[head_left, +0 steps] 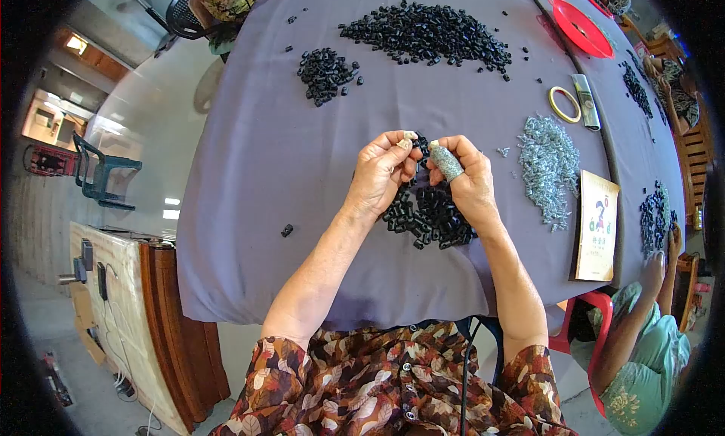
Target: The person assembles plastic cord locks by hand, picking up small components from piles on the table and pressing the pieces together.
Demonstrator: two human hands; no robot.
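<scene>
My left hand is raised over the cloth with thumb and fingers pinched together, pale coverings on the tips. What it holds is too small to make out. Close beside it, my right hand has its fingers curled in, and a grey speckled wrap covers its thumb. Whatever lies in that grip is hidden. Small black plastic pieces, short and roughly cylindrical, form a pile beneath and between both hands. To the right lies a heap of small silvery metal pieces, apparently screws.
A large heap of black pieces and a smaller one lie farther back on the grey tablecloth. A tape roll, a booklet and a red plate are at right. Another person's hand is at far right.
</scene>
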